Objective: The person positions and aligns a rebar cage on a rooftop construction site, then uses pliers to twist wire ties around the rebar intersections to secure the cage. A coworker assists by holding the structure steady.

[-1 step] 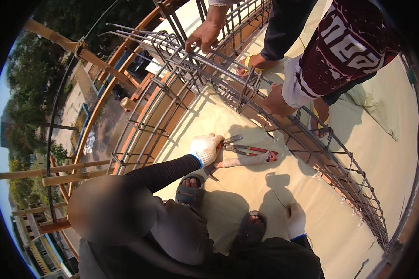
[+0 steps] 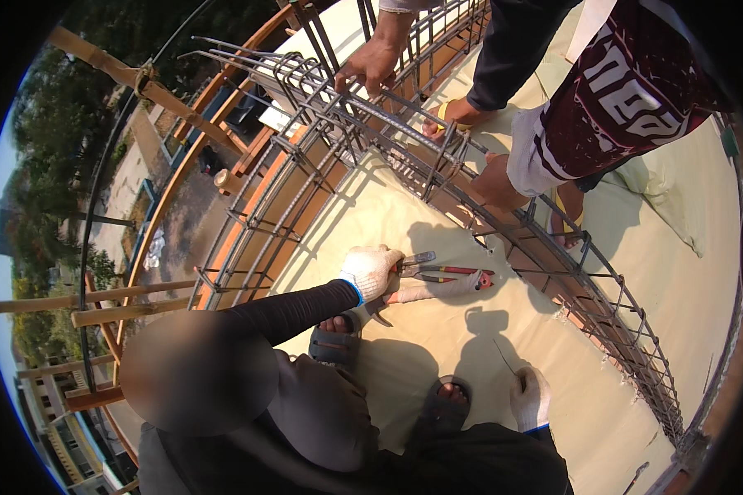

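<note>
My left hand (image 2: 370, 272), in a white knit glove, is closed round the red grip of a flat-ended metal tool (image 2: 422, 257); its fingers hide most of the grip. Just beyond lie red-handled cutting pliers (image 2: 458, 270) on the pale sheet (image 2: 404, 351). A claw hammer (image 2: 433, 289) with a wrapped handle rests beside them, its head below my left wrist. Lower right, my gloved right hand (image 2: 530, 398) pinches a thin wire (image 2: 502, 355) that sticks up to the left.
A co-worker's two hands (image 2: 371, 66) (image 2: 497, 181) touch a rebar cage (image 2: 437, 148) running across the far side. More rebar (image 2: 260, 223) lines the left edge, with bamboo poles (image 2: 140, 289) and a drop outside it. My sandalled feet (image 2: 334, 338) stand close in.
The flat-ended tool in my left hand has dropped towards the pliers and now overlaps their jaws. My right hand has shifted slightly, still with the wire.
</note>
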{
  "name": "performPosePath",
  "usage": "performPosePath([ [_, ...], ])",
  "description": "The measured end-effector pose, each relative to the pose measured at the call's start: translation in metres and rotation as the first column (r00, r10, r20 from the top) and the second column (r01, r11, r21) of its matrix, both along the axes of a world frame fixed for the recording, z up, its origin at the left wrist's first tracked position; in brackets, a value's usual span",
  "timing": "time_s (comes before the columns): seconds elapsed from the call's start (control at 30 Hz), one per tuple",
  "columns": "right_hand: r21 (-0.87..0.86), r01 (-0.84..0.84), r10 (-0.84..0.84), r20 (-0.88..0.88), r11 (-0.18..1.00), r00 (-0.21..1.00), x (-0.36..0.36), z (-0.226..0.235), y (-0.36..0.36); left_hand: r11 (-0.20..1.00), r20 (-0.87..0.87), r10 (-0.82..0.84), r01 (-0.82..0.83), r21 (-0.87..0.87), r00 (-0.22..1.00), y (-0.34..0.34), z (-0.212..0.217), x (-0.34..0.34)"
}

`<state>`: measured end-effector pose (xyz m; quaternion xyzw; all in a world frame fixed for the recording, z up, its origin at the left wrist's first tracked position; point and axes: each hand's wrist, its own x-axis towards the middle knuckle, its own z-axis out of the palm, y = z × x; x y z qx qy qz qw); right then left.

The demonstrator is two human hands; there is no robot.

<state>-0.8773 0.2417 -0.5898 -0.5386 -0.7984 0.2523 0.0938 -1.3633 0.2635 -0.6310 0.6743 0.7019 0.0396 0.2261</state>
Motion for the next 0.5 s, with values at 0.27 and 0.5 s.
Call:
performPosePath([
  [0.27,-0.558,0.071,-0.205,-0.182,0.827,0.962,-0.143,0.142,0.079,0.964,0.435,-0.158,0.235,-0.127,0.886,-0.057,-0.02,0.08],
  [0.5,-0.533,-0.005,-0.186,-0.304,0.846,0.934,-0.34,0.112,0.146,0.987,0.675,0.127,-0.028,-0.156,0.727,-0.039,0.023,0.062],
])
